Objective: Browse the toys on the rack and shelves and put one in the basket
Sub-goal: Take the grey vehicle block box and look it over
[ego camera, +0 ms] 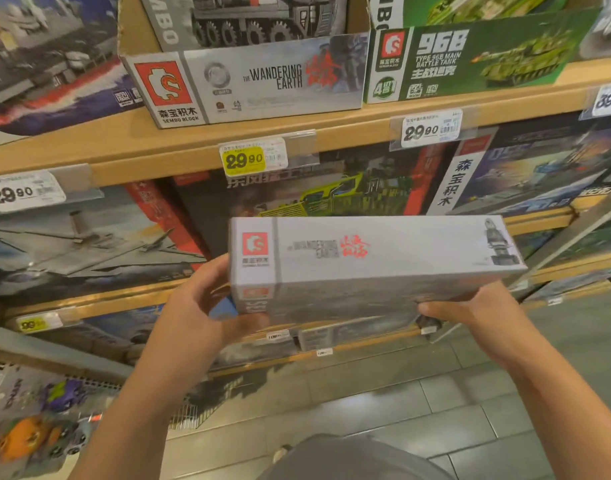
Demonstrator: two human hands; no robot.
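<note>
Wandering Earth block box [373, 268] is hanging level before the shelves [193, 147], long axis running left-right; I'm gripping its left end with my left hand [196, 306] and its right underside with my right hand [477, 310]. No basket showing.

We saw a wooden shelf [349, 128] carrying a Wandering Earth display carton [262, 83] just beside a green Type 96B tank carton [470, 60], with a warship box [51, 60] at its left end. Price tags [243, 160] hung on its front edge. Lower shelves [539, 221] held more block sets, above a tiled floor [418, 400].
</note>
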